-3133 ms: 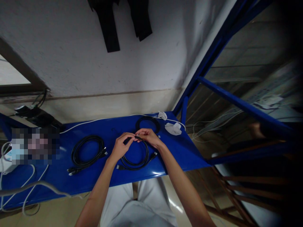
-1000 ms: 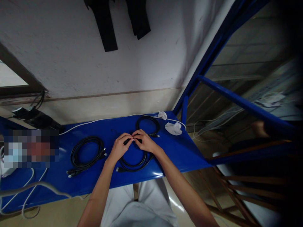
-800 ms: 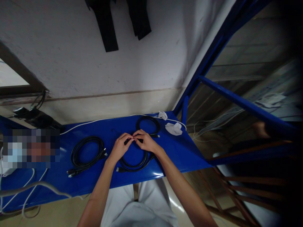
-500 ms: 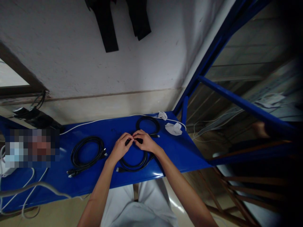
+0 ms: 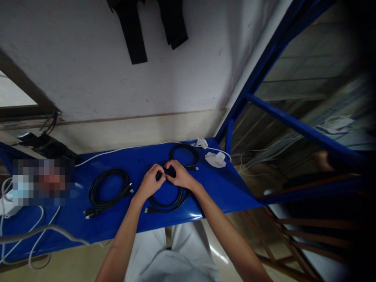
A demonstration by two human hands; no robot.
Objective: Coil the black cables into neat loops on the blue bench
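Observation:
A coiled black cable (image 5: 166, 203) lies on the blue table (image 5: 141, 225) right in front of me. My left hand (image 5: 150, 182) and my right hand (image 5: 179, 176) meet at the coil's far side, fingers pinched on the cable there. What sits between the fingertips is too small to make out. A second black coil (image 5: 107, 191) rests to the left, with its plugs pointing toward the front edge. A third, smaller black coil (image 5: 183, 155) lies just behind my right hand.
Crumpled white paper (image 5: 215, 159) and a thin white cord (image 5: 117, 150) lie along the table's back edge. Loose white cables (image 5: 35, 231) hang at the front left. A blue metal frame (image 5: 293, 125) rises on the right. Dark cloth (image 5: 147, 27) hangs on the wall.
Both hands have stayed at the far side of the middle coil, drawing closer together with small finger movements. The coil's right plug is now tucked in. The other coils have not moved.

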